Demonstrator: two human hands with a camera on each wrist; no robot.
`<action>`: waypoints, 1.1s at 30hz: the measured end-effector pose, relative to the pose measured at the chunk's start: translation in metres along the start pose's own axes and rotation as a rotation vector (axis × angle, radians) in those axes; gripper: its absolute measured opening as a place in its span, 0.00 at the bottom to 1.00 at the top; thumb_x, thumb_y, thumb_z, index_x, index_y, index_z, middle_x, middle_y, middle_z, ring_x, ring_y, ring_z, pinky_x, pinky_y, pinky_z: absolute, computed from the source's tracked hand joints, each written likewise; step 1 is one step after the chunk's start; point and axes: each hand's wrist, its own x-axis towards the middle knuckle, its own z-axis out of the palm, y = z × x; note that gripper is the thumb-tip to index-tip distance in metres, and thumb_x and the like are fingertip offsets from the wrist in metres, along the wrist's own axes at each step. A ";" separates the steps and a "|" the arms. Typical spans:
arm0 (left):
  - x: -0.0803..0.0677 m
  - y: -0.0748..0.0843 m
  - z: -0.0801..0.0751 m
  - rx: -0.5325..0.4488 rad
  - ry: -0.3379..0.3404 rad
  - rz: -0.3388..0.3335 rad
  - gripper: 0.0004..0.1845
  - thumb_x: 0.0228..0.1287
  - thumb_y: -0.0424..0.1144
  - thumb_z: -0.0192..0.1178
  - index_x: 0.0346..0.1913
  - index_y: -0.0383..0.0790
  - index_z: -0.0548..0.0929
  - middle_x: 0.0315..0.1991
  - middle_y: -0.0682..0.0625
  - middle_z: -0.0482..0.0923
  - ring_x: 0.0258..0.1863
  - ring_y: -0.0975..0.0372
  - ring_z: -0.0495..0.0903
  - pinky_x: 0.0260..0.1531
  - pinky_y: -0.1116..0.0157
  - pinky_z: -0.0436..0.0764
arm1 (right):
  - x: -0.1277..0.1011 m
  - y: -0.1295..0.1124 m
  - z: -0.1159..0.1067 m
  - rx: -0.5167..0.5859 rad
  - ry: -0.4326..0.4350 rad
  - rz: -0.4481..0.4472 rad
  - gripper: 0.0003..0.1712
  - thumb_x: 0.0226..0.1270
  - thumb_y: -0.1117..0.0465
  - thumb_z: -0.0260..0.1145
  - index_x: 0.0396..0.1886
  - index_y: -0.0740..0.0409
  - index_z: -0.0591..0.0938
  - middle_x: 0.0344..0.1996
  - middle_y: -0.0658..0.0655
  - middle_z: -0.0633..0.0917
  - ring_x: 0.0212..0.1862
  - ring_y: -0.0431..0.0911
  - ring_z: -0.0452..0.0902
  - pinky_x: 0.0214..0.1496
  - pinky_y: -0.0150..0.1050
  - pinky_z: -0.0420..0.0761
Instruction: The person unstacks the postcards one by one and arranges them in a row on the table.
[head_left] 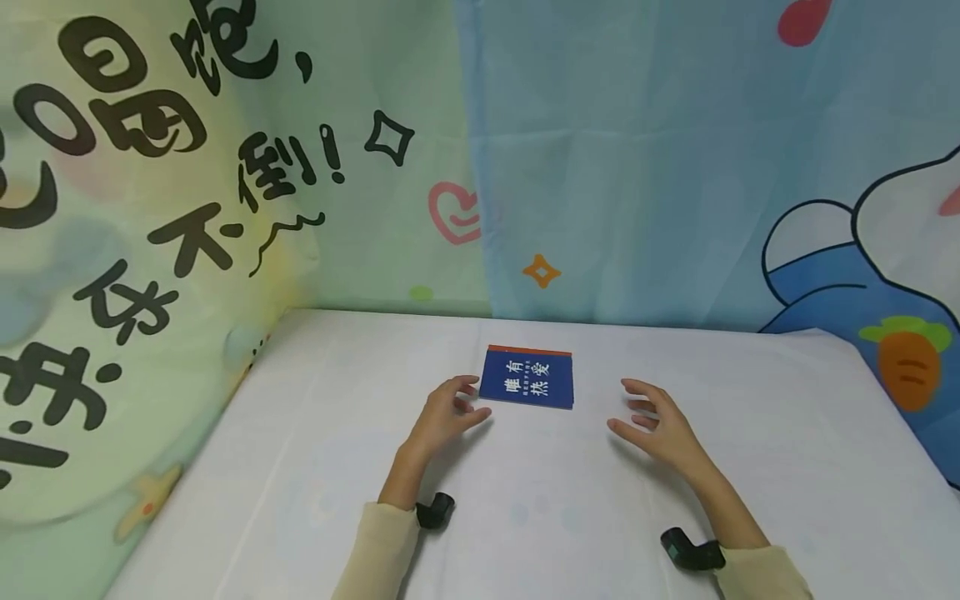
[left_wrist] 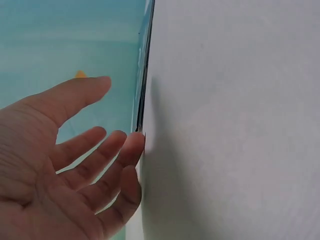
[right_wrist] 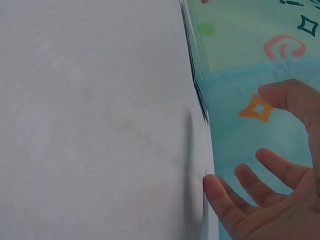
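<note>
A blue book [head_left: 527, 377] with white characters and an orange-red strip along its far edge lies flat toward the back of the white table. Close to the book's left edge, my left hand [head_left: 450, 410] is held with loosely bent fingers and the thumb apart. My right hand [head_left: 660, 423] hovers to the right of the book, with a gap between them, its thumb and fingers spread. Neither palm holds anything in the wrist views, where the left hand [left_wrist: 75, 165] and the right hand [right_wrist: 275, 185] both show relaxed fingers.
White cloth covers the table [head_left: 540, 492]. Behind it hangs a printed blue and green backdrop [head_left: 637, 167], and a yellow-green panel with black lettering [head_left: 202, 233] stands along the left. Small black cameras sit on the left wrist [head_left: 435, 511] and right wrist [head_left: 692, 551].
</note>
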 end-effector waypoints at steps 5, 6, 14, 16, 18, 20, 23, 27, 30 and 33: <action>0.003 -0.007 0.002 -0.031 -0.022 0.004 0.30 0.59 0.36 0.69 0.64 0.32 0.72 0.49 0.41 0.78 0.41 0.57 0.81 0.45 0.61 0.80 | 0.003 -0.001 0.004 0.002 -0.017 0.001 0.40 0.63 0.59 0.71 0.70 0.66 0.64 0.65 0.70 0.65 0.63 0.66 0.67 0.60 0.57 0.71; 0.004 -0.008 0.003 -0.036 -0.023 0.006 0.31 0.59 0.35 0.69 0.64 0.32 0.71 0.49 0.41 0.78 0.41 0.56 0.81 0.45 0.61 0.80 | 0.003 -0.002 0.004 0.001 -0.024 0.003 0.40 0.63 0.58 0.71 0.70 0.65 0.64 0.65 0.70 0.65 0.63 0.66 0.67 0.61 0.57 0.71; 0.006 -0.017 0.003 -0.034 0.007 0.032 0.27 0.59 0.32 0.68 0.61 0.30 0.74 0.47 0.40 0.79 0.38 0.56 0.81 0.43 0.63 0.80 | 0.011 -0.007 0.011 0.003 -0.037 0.001 0.36 0.65 0.59 0.69 0.68 0.67 0.66 0.64 0.71 0.67 0.62 0.66 0.70 0.60 0.56 0.73; 0.007 -0.019 0.004 -0.023 0.002 0.045 0.26 0.58 0.32 0.68 0.60 0.30 0.74 0.47 0.40 0.78 0.38 0.57 0.81 0.42 0.65 0.78 | 0.013 -0.009 0.013 0.010 -0.033 0.003 0.35 0.65 0.60 0.68 0.67 0.68 0.67 0.64 0.71 0.68 0.62 0.66 0.70 0.60 0.56 0.73; 0.008 -0.020 0.005 -0.010 -0.010 0.053 0.26 0.59 0.32 0.68 0.60 0.30 0.74 0.47 0.41 0.77 0.38 0.58 0.80 0.41 0.67 0.77 | 0.016 -0.009 0.016 0.015 -0.029 0.007 0.34 0.65 0.62 0.68 0.67 0.69 0.67 0.64 0.71 0.69 0.61 0.66 0.71 0.60 0.56 0.72; 0.008 -0.022 0.004 0.001 -0.018 0.061 0.27 0.59 0.32 0.68 0.60 0.29 0.74 0.47 0.42 0.76 0.38 0.59 0.79 0.40 0.68 0.76 | 0.019 -0.011 0.020 0.016 -0.029 0.016 0.33 0.65 0.63 0.67 0.66 0.69 0.68 0.63 0.72 0.70 0.61 0.66 0.71 0.61 0.56 0.72; 0.009 -0.022 0.004 0.020 -0.011 0.070 0.26 0.58 0.32 0.68 0.60 0.28 0.74 0.45 0.43 0.75 0.37 0.60 0.78 0.39 0.70 0.75 | 0.024 -0.015 0.026 0.012 -0.032 0.024 0.32 0.66 0.62 0.66 0.66 0.68 0.68 0.62 0.72 0.70 0.61 0.66 0.70 0.62 0.57 0.71; 0.010 -0.020 0.005 0.023 0.032 0.056 0.24 0.57 0.30 0.67 0.57 0.27 0.76 0.40 0.43 0.76 0.35 0.60 0.78 0.37 0.70 0.73 | 0.032 -0.017 0.031 -0.008 -0.038 0.052 0.31 0.66 0.62 0.66 0.66 0.68 0.68 0.63 0.72 0.71 0.62 0.65 0.70 0.63 0.56 0.71; 0.012 -0.019 0.007 0.028 0.062 0.032 0.22 0.57 0.30 0.67 0.55 0.27 0.78 0.38 0.44 0.75 0.33 0.60 0.77 0.37 0.69 0.73 | 0.038 -0.016 0.031 -0.016 -0.039 0.079 0.31 0.67 0.63 0.65 0.66 0.68 0.68 0.62 0.72 0.71 0.62 0.64 0.70 0.63 0.55 0.71; 0.013 -0.018 0.009 0.041 0.087 0.009 0.20 0.57 0.31 0.67 0.53 0.28 0.80 0.36 0.46 0.75 0.32 0.62 0.75 0.36 0.69 0.74 | 0.045 -0.016 0.031 -0.016 -0.044 0.113 0.31 0.68 0.62 0.64 0.67 0.66 0.67 0.63 0.71 0.70 0.62 0.64 0.69 0.63 0.56 0.71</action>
